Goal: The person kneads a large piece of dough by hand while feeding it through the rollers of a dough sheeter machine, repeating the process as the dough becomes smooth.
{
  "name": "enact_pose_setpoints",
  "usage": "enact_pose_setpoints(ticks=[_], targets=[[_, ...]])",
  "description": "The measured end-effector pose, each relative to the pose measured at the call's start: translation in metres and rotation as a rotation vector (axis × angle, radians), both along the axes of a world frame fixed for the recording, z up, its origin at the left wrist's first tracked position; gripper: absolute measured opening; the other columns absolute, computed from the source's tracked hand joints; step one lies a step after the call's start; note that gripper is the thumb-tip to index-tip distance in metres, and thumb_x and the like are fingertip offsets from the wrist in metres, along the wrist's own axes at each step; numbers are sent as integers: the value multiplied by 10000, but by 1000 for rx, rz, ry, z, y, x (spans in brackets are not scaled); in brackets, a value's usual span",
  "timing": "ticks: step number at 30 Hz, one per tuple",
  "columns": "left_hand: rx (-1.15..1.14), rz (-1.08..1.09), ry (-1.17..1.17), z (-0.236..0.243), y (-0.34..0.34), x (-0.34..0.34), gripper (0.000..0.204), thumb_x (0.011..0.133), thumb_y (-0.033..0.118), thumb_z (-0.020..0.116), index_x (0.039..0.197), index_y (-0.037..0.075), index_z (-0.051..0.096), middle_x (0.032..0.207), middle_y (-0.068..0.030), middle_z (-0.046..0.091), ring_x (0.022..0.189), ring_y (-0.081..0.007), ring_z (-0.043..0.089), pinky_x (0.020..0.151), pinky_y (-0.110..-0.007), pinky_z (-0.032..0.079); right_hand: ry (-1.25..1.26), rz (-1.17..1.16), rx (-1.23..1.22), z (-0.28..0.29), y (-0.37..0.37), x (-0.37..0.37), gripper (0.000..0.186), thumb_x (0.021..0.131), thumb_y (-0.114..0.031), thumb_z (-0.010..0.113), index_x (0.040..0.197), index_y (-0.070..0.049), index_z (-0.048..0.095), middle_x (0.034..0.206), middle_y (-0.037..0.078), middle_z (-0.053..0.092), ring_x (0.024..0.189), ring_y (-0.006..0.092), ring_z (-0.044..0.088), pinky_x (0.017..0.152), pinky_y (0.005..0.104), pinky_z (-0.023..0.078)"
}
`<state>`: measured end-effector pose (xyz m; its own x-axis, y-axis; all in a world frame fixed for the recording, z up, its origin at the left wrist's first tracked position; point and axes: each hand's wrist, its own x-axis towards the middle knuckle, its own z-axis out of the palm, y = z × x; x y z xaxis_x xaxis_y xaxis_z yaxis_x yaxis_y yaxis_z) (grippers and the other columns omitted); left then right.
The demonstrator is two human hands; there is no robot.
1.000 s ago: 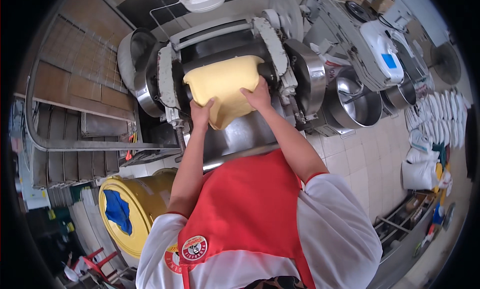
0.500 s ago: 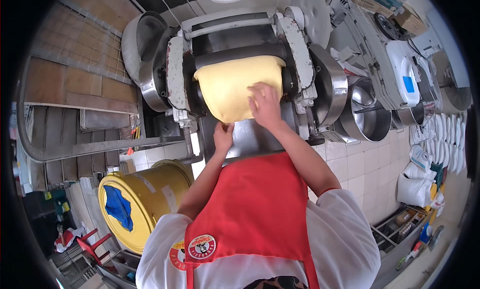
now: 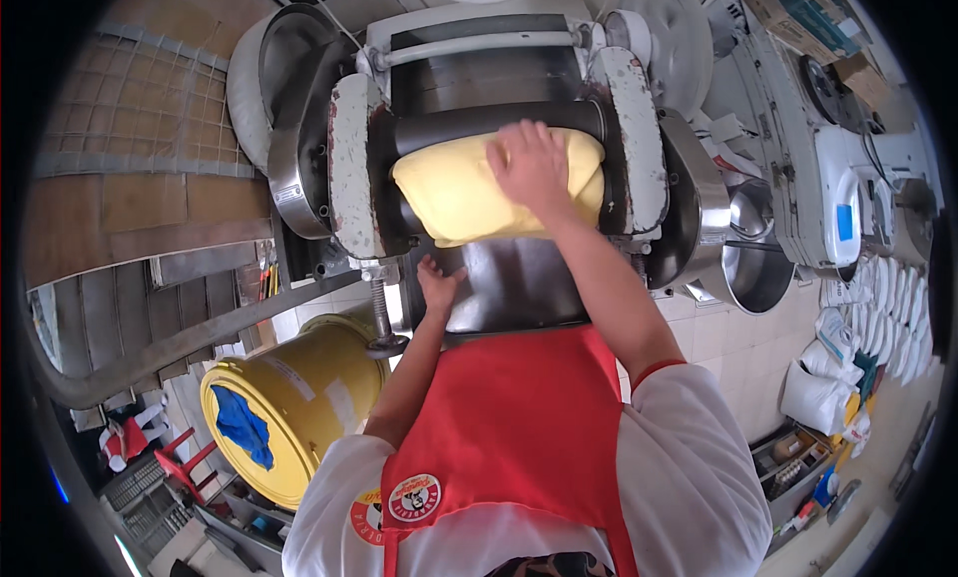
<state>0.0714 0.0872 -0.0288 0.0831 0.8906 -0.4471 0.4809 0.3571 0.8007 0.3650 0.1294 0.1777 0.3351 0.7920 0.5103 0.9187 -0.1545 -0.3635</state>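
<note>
A thick slab of pale yellow dough (image 3: pixel 464 193) lies over the rollers of a dough sheeter, just below its dark upper roller (image 3: pixel 449 133). The slab looks folded over on itself, its lower edge hanging toward me. My right hand (image 3: pixel 534 166) rests on top of the dough with the fingers spread toward the roller. Below the dough's lower left corner, my left hand (image 3: pixel 437 283) is apart from it, thumb and fingers spread with nothing in them. Under the dough slopes a shiny metal tray (image 3: pixel 514 288).
White chipped side frames (image 3: pixel 354 168) flank the rollers. A yellow drum (image 3: pixel 294 397) with a blue patch stands at lower left, beside a rack with trays (image 3: pixel 150 208). On the right are a steel mixing bowl (image 3: pixel 758 273) and white sacks (image 3: pixel 813 392).
The dough has gone from hanging flat to a shorter, folded slab. My right hand has moved up onto it toward the roller; my left hand has let go of its lower edge and opened.
</note>
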Motion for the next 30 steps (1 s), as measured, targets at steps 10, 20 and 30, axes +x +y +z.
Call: enact_pose_setpoints(ticks=[10,20,30], targets=[[3,-29,15,14,32,25,997,753,200,897,1502,-79,303,1426,-238,533,1257,-330,558,1080,-433,461,639,57,-64,11,29,38,432,950,-507,655,1023,-83,702,1055,101,734,1083,314,652,1031,497,407],[-23,-96,193,-24,-1,-2,928,796,218,846,1515,-78,339,1436,-292,529,1335,-346,537,1125,-419,420,778,398,-278,-101,-191,-85,705,892,-204,756,1496,-18,444,1464,185,543,1445,401,435,1197,479,339],[-307,397,-806,4,57,46,498,1075,321,378,1536,143,441,1593,-59,445,1479,-251,393,1239,-477,274,1135,-227,-336,-189,-149,-34,853,757,-186,884,1470,31,468,1403,197,602,1254,282,617,1044,409,504]])
